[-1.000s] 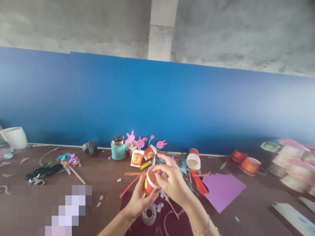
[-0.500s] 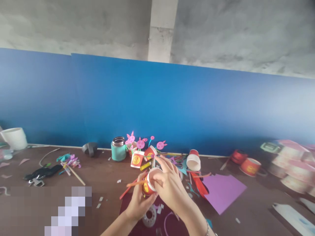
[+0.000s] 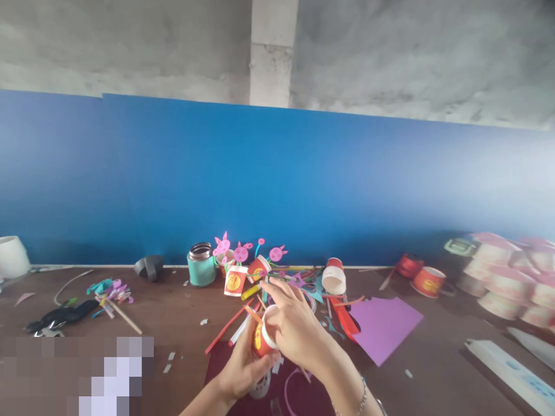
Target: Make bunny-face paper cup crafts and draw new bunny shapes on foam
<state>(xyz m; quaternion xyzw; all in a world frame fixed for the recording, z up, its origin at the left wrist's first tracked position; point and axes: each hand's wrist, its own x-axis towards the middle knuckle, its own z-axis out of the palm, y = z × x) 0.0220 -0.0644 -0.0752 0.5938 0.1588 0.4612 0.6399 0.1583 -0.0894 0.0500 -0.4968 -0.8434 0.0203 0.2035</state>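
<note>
Down near the bench's (image 3: 173, 312) front, the left hand (image 3: 243, 364) is gripping a red-and-white paper cup (image 3: 263, 341) while the right hand's (image 3: 295, 320) fingers are curling over its rim. Pink paper bunny faces (image 3: 241, 253) are standing just beyond.

Partition (image 3: 260, 173): behind the table (image 3: 165, 315)
Jar (image 3: 202, 269): on the table, near its back edge
Held cup (image 3: 262, 342): before the jar, to its right
Tape roll (image 3: 261, 387): on the mat (image 3: 221, 364)
Paper sheet (image 3: 384, 328): right of the held cup
Cup stacks (image 3: 509, 283): far right
</note>
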